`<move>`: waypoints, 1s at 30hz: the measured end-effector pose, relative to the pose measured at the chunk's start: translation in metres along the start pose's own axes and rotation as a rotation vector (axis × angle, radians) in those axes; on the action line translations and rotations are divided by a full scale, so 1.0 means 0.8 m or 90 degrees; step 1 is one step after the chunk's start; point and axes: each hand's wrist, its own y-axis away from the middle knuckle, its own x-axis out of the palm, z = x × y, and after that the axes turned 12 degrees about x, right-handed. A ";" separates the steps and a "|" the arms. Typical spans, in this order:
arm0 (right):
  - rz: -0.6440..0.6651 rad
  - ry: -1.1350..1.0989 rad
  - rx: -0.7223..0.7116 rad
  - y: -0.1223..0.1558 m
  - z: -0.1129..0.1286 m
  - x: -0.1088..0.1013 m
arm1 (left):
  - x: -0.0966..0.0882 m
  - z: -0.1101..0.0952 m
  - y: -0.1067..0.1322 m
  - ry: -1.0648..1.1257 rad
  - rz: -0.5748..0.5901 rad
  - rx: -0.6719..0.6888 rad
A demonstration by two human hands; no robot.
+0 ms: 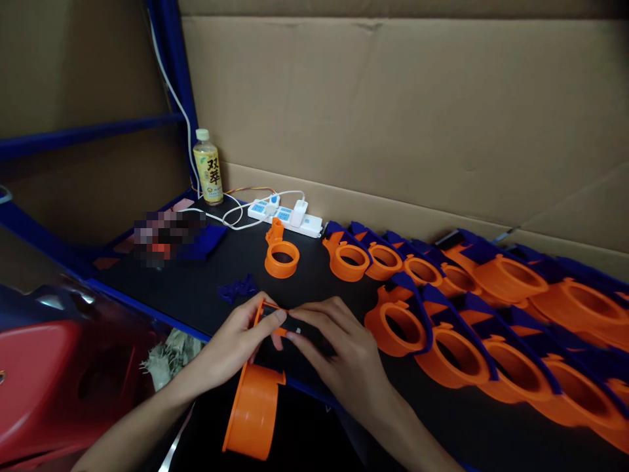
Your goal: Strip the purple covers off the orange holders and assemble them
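Note:
My left hand [248, 334] is closed around the arm of an orange tape dispenser [253, 410], its ring hanging below the hand over the table's front edge. The thumb presses on the dispenser's upper end. My right hand [341, 341] meets that end from the right, thumb and fingers pinched together. A dark piece with a small pale spot shows between the two hands; its kind is unclear. Just beyond my left hand lie small dark blue plastic parts [238, 288]. Another orange tape dispenser body [282, 257], without blue parts, stands farther back on the black table.
Rows of orange and blue tape dispensers [447, 354] fill the table's right side. Against the cardboard wall [393, 98] sit a white power strip [285, 216] with cords and a drink bottle [209, 167]. A blue frame post [174, 72] rises at left; a red stool [59, 387] stands below.

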 end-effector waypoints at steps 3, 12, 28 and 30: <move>-0.044 -0.024 0.084 -0.004 -0.012 -0.010 | -0.013 -0.006 -0.002 0.023 -0.077 0.011; 0.018 0.090 0.223 0.017 -0.068 0.001 | -0.031 -0.014 -0.008 0.132 -0.203 0.039; 0.177 -0.005 0.127 0.026 0.027 -0.021 | 0.010 -0.005 -0.015 0.283 -0.235 0.067; 0.187 0.025 0.096 0.021 0.042 -0.025 | 0.013 -0.004 -0.017 0.318 -0.266 0.075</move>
